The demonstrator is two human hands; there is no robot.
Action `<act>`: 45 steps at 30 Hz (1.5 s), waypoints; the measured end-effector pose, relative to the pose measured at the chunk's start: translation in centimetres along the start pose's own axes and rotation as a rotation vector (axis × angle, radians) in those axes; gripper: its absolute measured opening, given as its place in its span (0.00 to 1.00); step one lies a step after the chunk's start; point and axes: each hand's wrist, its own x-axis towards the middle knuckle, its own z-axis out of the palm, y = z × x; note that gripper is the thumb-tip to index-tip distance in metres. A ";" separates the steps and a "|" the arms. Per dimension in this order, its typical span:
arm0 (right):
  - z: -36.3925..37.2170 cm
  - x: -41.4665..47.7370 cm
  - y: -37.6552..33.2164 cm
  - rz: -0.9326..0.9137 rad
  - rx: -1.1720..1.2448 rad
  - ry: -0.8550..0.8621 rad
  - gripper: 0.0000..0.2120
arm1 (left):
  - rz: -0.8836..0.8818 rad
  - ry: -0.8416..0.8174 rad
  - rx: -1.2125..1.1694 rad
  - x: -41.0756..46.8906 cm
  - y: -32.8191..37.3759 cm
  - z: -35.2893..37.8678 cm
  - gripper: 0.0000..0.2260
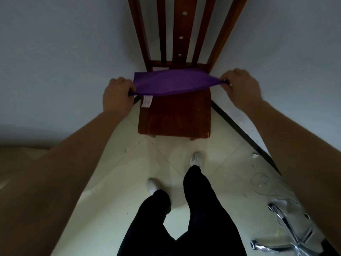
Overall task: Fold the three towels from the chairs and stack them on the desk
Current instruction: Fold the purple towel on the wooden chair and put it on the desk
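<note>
Purple towel (173,83) is hanging stretched between two bare hands, spread in the air above the rear half of a wooden chair seat (175,115). Its far edge is lying close to the bottom rail of the slatted chair back (181,30), and whether the cloth is touching the seat there cannot be told. The left hand (118,95) is closing around the towel's left end, fingers curled over the edge and pinching the fabric. A white care label (147,101) is dangling from the near edge just beside that hand. The right hand (239,85) is gripping the opposite end, where the cloth is bunching into a narrow point between thumb and fingertips. Both forearms are reaching forward from the lower corners of the view.

The chair is standing in a corner of pale walls, its seat worn and scuffed along the front edge. Below it, the person's legs in black trousers (184,218) and two white shoes (197,158) are standing on a light tiled floor (129,163). At the lower right, the chrome base of an office chair (287,231) with castors is showing, with a thin white cable (262,182) lying on the tiles near it.
</note>
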 end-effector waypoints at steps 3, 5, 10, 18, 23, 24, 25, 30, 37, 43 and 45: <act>5.0 -2.5 1.1 0.000 -0.005 -0.196 0.09 | -0.015 -0.191 0.021 -3.2 -1.3 5.0 0.07; 8.9 -4.3 1.8 0.000 -0.017 -0.325 0.10 | -0.056 -0.301 0.016 -5.6 -2.2 8.8 0.09; 15.7 -8.8 3.7 0.019 -0.029 -0.557 0.10 | -0.171 -0.439 -0.013 -11.4 -3.2 16.1 0.09; 18.8 -10.0 5.3 0.099 -0.002 -0.750 0.12 | -0.269 -0.664 0.034 -14.5 -4.2 20.2 0.11; 20.3 -4.7 5.4 0.456 0.344 -0.476 0.11 | -0.611 -0.376 -0.205 -8.8 -5.1 20.5 0.09; 20.9 -3.0 5.3 0.526 0.419 -0.406 0.12 | -0.708 -0.299 -0.293 -6.9 -5.5 20.8 0.09; 21.3 -1.5 5.2 0.574 0.495 -0.346 0.13 | -0.791 -0.231 -0.396 -5.1 -5.8 21.1 0.09; 24.8 5.1 5.3 0.550 0.521 -0.179 0.14 | -0.874 -0.081 -0.597 1.9 -7.3 23.7 0.13; 29.7 9.2 7.1 0.528 0.455 -0.089 0.15 | -0.800 -0.022 -0.513 5.1 -9.8 27.4 0.19; 32.0 9.5 7.3 0.539 0.446 0.006 0.17 | -0.740 0.155 -0.478 5.5 -10.0 29.0 0.15; 32.7 9.4 7.3 0.538 0.419 0.007 0.19 | -0.744 0.136 -0.448 5.7 -10.5 29.7 0.15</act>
